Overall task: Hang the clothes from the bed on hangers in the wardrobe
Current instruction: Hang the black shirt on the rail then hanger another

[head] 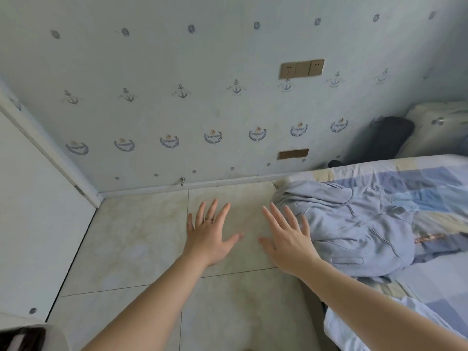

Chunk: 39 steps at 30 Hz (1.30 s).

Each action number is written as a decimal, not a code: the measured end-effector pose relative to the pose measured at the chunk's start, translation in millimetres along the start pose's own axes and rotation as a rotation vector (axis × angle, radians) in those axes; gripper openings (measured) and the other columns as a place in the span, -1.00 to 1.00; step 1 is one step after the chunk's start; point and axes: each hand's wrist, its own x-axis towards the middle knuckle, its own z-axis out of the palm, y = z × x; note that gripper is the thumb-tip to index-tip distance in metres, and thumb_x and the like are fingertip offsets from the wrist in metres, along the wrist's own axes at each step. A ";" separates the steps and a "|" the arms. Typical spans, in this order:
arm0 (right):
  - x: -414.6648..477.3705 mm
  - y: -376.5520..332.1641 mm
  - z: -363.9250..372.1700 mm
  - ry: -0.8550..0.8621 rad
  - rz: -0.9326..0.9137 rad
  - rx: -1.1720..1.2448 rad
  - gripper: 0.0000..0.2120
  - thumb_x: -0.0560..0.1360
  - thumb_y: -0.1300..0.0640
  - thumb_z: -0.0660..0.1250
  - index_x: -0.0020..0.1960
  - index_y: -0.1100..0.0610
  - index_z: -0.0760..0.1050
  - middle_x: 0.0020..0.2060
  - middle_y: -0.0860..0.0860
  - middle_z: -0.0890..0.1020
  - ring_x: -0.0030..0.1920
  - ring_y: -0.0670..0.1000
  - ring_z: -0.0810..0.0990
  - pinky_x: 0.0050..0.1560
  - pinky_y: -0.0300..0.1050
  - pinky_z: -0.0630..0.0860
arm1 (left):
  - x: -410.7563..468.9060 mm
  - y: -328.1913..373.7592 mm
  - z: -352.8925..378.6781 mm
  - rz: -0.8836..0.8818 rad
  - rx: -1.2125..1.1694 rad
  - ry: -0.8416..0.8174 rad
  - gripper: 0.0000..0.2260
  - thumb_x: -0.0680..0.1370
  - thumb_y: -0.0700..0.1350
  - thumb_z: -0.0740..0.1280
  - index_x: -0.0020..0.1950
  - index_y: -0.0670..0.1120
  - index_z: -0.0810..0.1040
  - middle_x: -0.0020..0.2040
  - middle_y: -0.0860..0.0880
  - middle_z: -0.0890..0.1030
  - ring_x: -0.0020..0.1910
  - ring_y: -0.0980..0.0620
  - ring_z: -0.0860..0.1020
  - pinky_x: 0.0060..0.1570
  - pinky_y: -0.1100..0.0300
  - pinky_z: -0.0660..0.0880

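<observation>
Right hand (288, 239) empty, fingers spread, is the nearer, its fingertips at the left edge of the crumpled pale-blue hoodie (354, 224), which lies just to its right on the bed (430, 173) corner; left hand (210, 234), likewise spread, hovers over floor tiles.

Home bedroom: bed (417, 173) with patchwork sheet, anchor-print wallpaper (177, 97), wall sockets (301, 69), tiled floor (141, 236), white wardrobe (30, 224) at left.
</observation>
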 end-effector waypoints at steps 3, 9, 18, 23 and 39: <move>-21.1 -21.7 -9.9 0.025 -0.062 -0.008 -0.31 0.60 -0.29 0.00 0.59 -0.13 -0.26 0.59 -0.14 -0.19 0.58 0.07 -0.24 0.52 0.27 -0.21 | -40.4 -8.9 -12.2 -0.026 -0.026 0.080 -0.25 0.53 0.42 0.12 0.62 0.21 -0.11 0.64 0.10 -0.19 0.59 0.01 -0.31 0.53 -0.18 -0.26; -57.0 -83.4 -57.6 0.179 -0.257 0.036 -0.32 0.59 -0.31 -0.06 0.59 -0.14 -0.25 0.59 -0.15 -0.17 0.58 0.05 -0.22 0.52 0.23 -0.24 | -131.0 -25.4 -74.9 -0.032 -0.020 0.301 -0.27 0.55 0.40 0.13 0.62 0.21 -0.08 0.64 0.13 -0.16 0.59 0.06 -0.30 0.53 -0.17 -0.26; -98.7 -203.6 -171.1 0.438 -0.559 0.066 -0.33 0.59 -0.33 -0.12 0.58 -0.14 -0.29 0.58 -0.16 -0.19 0.58 0.04 -0.23 0.53 0.25 -0.23 | -243.4 -53.6 -223.7 -0.074 0.264 0.597 -0.25 0.51 0.47 -0.01 0.62 0.21 -0.12 0.64 0.11 -0.19 0.59 0.01 -0.30 0.53 -0.21 -0.23; -130.2 -287.0 -238.5 0.583 -0.743 0.098 -0.31 0.53 -0.38 -0.24 0.58 -0.16 -0.29 0.58 -0.17 -0.18 0.58 0.02 -0.24 0.54 0.25 -0.18 | -322.3 -65.9 -318.7 -0.109 0.454 0.784 -0.26 0.52 0.46 -0.04 0.62 0.19 -0.12 0.64 0.09 -0.18 0.59 -0.01 -0.32 0.53 -0.22 -0.22; -261.1 -610.1 -398.6 1.020 -1.144 0.133 -0.33 0.53 -0.31 -0.18 0.59 -0.15 -0.19 0.59 -0.17 -0.09 0.59 0.06 -0.12 0.54 0.21 -0.12 | -592.0 -183.1 -576.8 -0.312 0.860 1.231 -0.33 0.55 0.37 0.08 0.61 0.20 0.00 0.65 0.09 -0.08 0.60 -0.01 -0.24 0.53 -0.22 -0.16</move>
